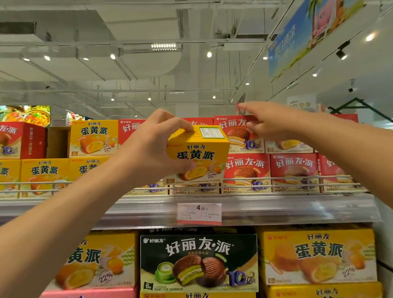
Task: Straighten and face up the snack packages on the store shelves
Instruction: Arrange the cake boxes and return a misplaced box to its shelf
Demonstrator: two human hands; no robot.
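My left hand [154,145] grips a small yellow egg-yolk pie box [199,154] by its left end, held in the air in front of the top shelf, front face toward me and slightly tilted. My right hand [267,122] reaches up to a red chocolate pie box [237,131] on the upper stack, fingers spread and touching its top right area. More red boxes [293,169] stand in the row below it.
The top shelf has a wire front rail [287,177] and a clear price strip with a white price tag [198,212]. Yellow boxes [44,175] fill the left side. Larger boxes, one of them black and green [198,261], fill the lower shelf. A banner [310,22] hangs overhead.
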